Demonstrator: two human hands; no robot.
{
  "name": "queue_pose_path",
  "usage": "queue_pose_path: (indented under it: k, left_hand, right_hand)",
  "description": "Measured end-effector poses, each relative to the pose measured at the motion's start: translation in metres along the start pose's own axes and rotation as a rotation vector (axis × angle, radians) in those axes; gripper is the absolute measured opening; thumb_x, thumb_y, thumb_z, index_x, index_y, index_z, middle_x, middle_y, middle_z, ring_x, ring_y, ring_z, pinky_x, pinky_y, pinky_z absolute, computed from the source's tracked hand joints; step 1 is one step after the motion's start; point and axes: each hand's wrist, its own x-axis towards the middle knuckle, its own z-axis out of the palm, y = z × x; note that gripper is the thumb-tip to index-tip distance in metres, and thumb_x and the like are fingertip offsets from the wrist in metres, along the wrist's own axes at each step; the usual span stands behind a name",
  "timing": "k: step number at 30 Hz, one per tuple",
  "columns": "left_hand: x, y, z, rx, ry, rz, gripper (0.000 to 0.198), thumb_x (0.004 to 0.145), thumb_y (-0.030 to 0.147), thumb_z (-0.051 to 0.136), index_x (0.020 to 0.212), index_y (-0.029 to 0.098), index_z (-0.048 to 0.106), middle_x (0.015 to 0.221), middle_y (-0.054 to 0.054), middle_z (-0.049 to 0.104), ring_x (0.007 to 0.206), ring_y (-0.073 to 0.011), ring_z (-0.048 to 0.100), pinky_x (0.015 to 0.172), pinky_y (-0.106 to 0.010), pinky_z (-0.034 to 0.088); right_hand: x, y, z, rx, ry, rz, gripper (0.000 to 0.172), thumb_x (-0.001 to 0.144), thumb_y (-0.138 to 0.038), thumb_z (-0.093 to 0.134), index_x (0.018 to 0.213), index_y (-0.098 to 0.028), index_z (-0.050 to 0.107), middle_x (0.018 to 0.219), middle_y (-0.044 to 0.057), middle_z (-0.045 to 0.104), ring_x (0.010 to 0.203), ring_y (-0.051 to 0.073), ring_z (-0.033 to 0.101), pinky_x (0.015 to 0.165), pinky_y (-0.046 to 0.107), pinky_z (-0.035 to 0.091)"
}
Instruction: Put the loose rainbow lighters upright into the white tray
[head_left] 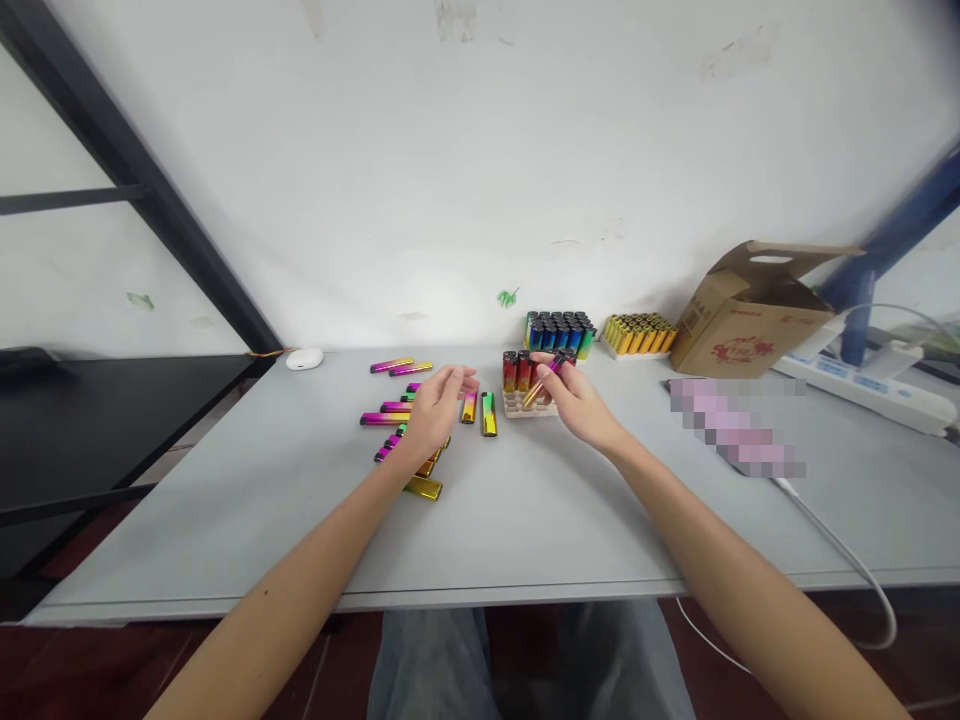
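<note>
Purple-and-gold lighter [536, 390], just right of centre frame, tilted at the pale tray [523, 411], pinched by the right hand [577, 402]. Whether the left hand's [436, 408] fingers meet, I cannot tell. Recommended: straighten it, clear of the standing red lighters [511, 372].

Purple-gold lighter [535, 390] tilted over partly filled tray [529, 412]

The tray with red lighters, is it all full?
Only partly full: the red lighters stand at the back, and bare holes show along the front of the tray.
</note>
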Motion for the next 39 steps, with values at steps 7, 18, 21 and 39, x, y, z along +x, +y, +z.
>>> queue_pose_path:
  k: [7,18,21,39]
  left_hand:
    - [0.002,-0.010,-0.006,0.535,0.053,0.160,0.024,0.092,0.033,0.046,0.099,0.020,0.064,0.105,-0.007,0.068,0.106,-0.0250,0.059,0.094,-0.041,0.046]
    - [0.003,-0.033,0.001,0.901,0.020,0.271,0.024,0.088,0.031,0.052,0.092,0.016,0.070,0.115,-0.014,0.061,0.121,-0.0321,0.048,0.102,-0.050,0.043]
    - [0.003,-0.035,0.000,0.914,0.015,0.235,0.025,0.087,0.034,0.053,0.084,0.016,0.071,0.117,-0.015,0.061,0.127,-0.0345,0.044,0.104,-0.052,0.042]
    - [0.000,-0.016,0.002,0.873,-0.057,0.110,0.019,0.075,0.032,0.064,0.064,0.020,0.074,0.116,-0.010,0.067,0.133,-0.0350,0.042,0.110,-0.049,0.037]
  right_hand:
    - [0.000,0.010,0.009,0.017,0.038,-0.049,0.028,0.080,-0.041,0.067,0.096,-0.018,0.069,0.086,0.005,0.071,0.079,0.020,0.065,0.071,0.033,0.052]
    - [0.003,0.026,0.020,-0.200,0.171,-0.195,0.026,0.078,-0.030,0.067,0.103,-0.021,0.068,0.087,0.004,0.071,0.080,0.020,0.068,0.079,0.038,0.056]
    - [0.002,0.025,0.021,-0.273,0.178,-0.204,0.030,0.078,-0.028,0.068,0.107,-0.022,0.062,0.086,0.003,0.072,0.079,0.021,0.069,0.076,0.037,0.057]
    - [0.000,0.023,0.023,-1.084,0.287,-0.642,0.033,0.086,-0.023,0.054,0.116,-0.015,0.064,0.143,0.016,0.046,0.139,0.034,0.032,0.108,0.052,0.037]
